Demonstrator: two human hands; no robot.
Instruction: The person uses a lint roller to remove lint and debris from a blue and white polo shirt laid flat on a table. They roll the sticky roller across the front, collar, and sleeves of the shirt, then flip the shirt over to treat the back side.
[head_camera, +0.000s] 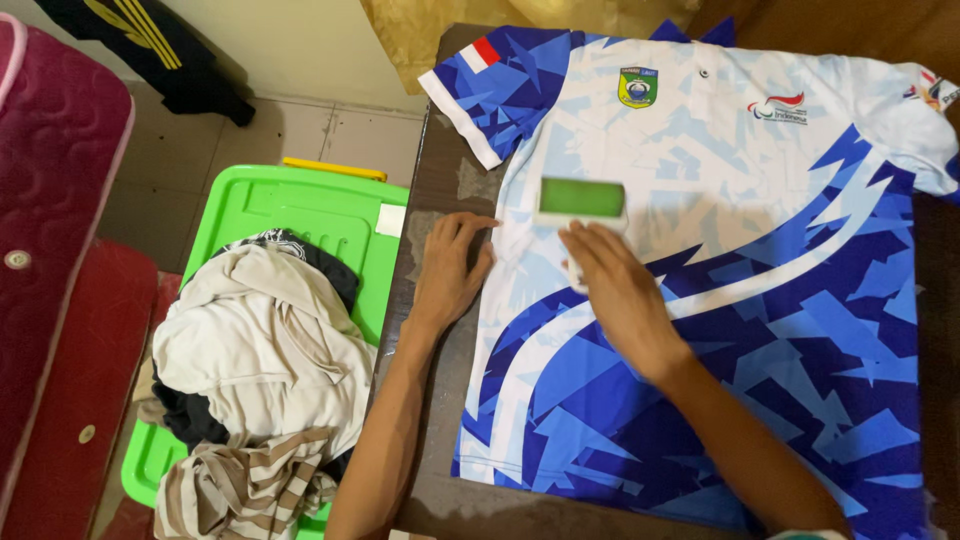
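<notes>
The right hand (620, 290) clenched a green-topped lint brush (581, 203) at frame centre, its long axis crosswise on the blue-and-white jersey (760, 300); the left hand (452, 270), grip released, pressed flat just left, over the jersey's edge on the desk (440, 180).

Green-faced white handheld tool (581, 200): blurred; your right hand (618, 290) covers its handle.
Blue-and-white patterned sports jersey (740, 300): its hem and right sleeve run off the frame.
Green plastic bin lid (300, 205): clothes hide its lower half.
</notes>
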